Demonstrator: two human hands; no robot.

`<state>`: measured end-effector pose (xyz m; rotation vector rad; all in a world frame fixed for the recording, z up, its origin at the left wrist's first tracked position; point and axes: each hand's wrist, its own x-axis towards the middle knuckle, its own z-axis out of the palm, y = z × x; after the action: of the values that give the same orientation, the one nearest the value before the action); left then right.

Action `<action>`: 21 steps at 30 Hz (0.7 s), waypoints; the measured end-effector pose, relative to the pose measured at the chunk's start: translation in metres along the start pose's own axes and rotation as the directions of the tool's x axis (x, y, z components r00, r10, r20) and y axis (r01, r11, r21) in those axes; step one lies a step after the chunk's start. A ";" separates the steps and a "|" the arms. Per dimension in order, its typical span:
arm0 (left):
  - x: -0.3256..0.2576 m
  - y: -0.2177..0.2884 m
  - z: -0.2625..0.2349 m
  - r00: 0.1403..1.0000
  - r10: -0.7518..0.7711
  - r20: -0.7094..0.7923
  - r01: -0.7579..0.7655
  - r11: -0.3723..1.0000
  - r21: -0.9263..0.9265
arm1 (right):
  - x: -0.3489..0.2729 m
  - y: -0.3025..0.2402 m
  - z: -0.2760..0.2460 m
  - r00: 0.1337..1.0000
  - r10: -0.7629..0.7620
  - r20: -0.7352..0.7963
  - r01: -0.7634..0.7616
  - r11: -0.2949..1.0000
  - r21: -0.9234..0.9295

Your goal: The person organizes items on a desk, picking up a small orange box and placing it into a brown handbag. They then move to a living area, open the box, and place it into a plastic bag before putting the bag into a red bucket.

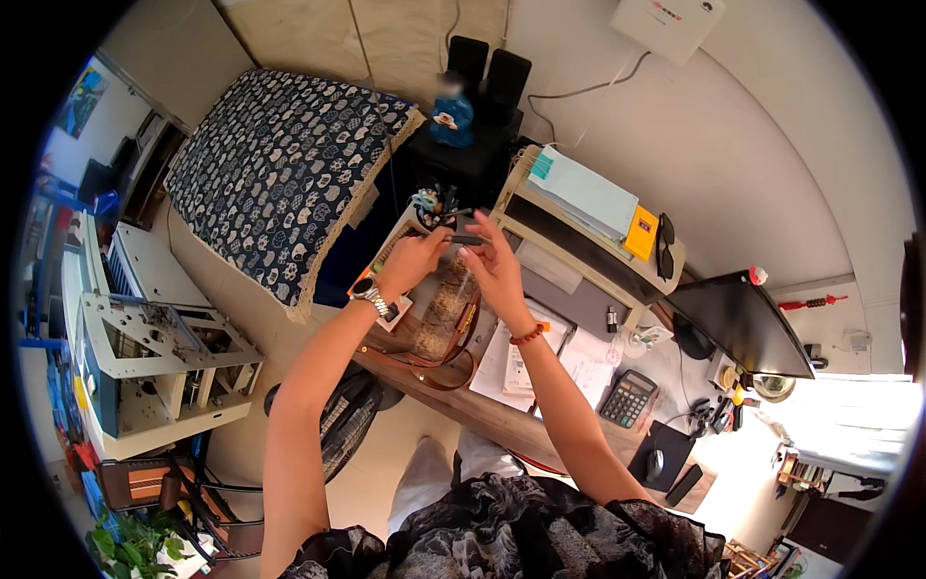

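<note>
Above the far part of the desk, both hands meet at a slim dark pen-like stick (465, 239). My left hand (413, 262), with a metal watch on its wrist, is closed on the stick's left end. The fingers of my right hand (494, 259), above a red bead bracelet, curl around its right end. Whether the stick is a pen or a marker is too small to tell. Below the hands lies a brown patterned handbag (439, 323) with a leather strap. Just beyond them stands a holder of pens and small tools (434, 205).
On the desk are an open notebook (588, 359), a calculator (629, 398), a mouse (655, 465) and a monitor (748, 323). A shelf (579, 261) bearing papers and sunglasses (665, 246) stands at the back. A cloth-covered block (289, 164) and a machine (164, 338) are to the left.
</note>
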<state>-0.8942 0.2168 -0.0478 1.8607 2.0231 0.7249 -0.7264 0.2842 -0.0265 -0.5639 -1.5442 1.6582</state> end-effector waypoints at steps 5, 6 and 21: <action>0.008 0.000 0.008 0.983 -0.032 -0.182 0.029 0.999 -0.021 | 0.017 0.024 0.001 0.999 -0.027 -0.044 0.021 0.991 -0.130; 0.011 -0.003 0.004 0.966 -0.085 -0.243 0.079 0.996 -0.034 | 0.022 0.026 -0.003 0.991 -0.031 -0.130 0.023 0.998 -0.066; 0.048 -0.086 0.016 0.977 -0.211 0.027 0.207 0.913 -0.351 | 0.055 0.059 0.014 0.994 -0.103 0.047 0.113 0.879 -0.463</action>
<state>-0.9633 0.2636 -0.1029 1.4175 1.9083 0.9634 -0.7839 0.3217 -0.0711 -0.6930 -1.9686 1.2082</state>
